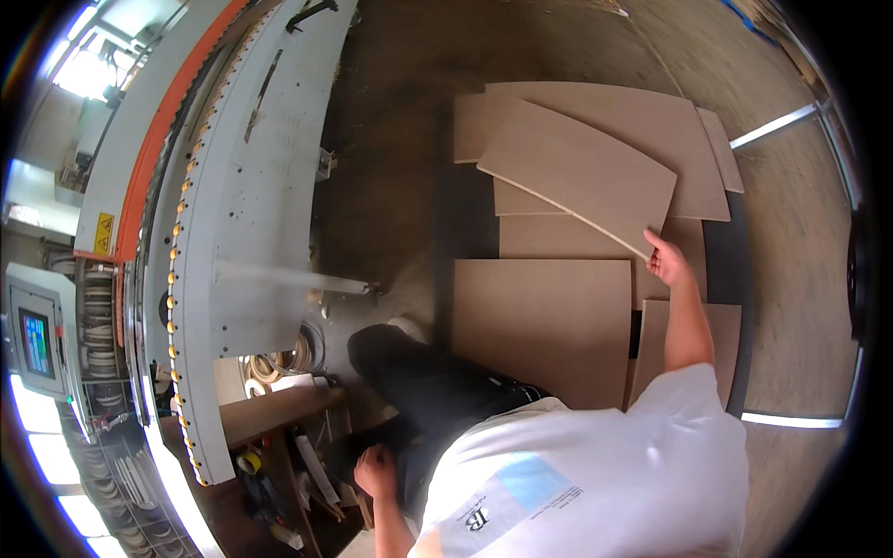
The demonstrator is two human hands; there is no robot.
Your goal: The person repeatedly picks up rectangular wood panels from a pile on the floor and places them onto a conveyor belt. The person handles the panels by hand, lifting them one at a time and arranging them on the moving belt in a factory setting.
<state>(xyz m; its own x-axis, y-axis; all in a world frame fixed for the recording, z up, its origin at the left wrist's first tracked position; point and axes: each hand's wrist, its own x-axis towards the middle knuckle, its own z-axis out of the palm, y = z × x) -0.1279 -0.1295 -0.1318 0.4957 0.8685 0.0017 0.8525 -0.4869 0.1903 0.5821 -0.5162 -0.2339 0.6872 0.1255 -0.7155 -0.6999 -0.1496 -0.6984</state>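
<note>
My right hand (668, 259) grips the near right corner of a tan board (581, 167), thumb on top. The board lies tilted at an angle across other boards, its near long edge facing me. Under and beyond it is a larger tan board (623, 116). Closer to my body, another wide tan board (539, 312) lies flat, with a smaller board (693, 339) to its right. My left hand (375, 471) hangs low beside my dark trousers, its fingers curled and nothing visible in them.
A long grey machine (270, 177) with an orange strip and a row of yellow rollers runs along the left. Its control panel (37, 335) is at far left. Below stands a wooden shelf (279, 418) with tools and coiled hose. A metal frame (791, 421) borders the right.
</note>
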